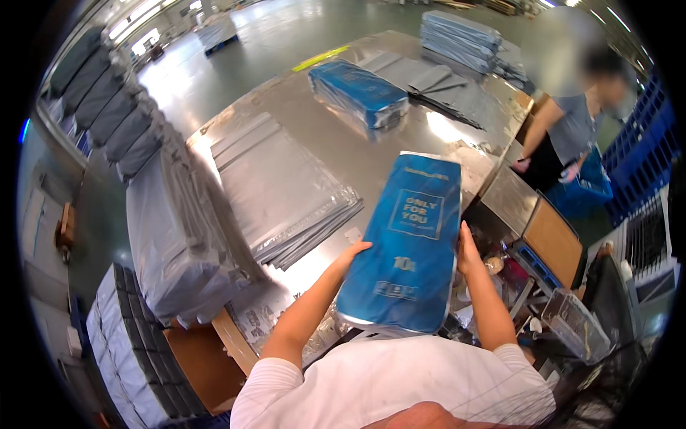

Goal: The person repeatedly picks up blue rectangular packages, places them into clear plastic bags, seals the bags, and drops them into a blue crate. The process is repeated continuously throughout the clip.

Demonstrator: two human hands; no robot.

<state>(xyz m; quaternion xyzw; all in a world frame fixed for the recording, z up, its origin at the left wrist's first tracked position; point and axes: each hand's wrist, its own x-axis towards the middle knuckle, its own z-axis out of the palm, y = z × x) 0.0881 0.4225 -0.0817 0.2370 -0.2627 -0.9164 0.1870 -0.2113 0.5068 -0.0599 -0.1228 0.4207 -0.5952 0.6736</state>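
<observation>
I hold a long blue plastic-wrapped pack upright in front of my chest, over the near edge of the steel table. My left hand grips its left edge and my right hand grips its right edge. A second blue pack lies flat further out on the table. A flat stack of grey mailer bags lies on the table to the left of my pack.
Tall stacks of grey bags stand at the left, more grey stacks at the table's far end. Another person stands at the right, holding a blue bag, beside blue crates. A cardboard box and clutter sit at lower right.
</observation>
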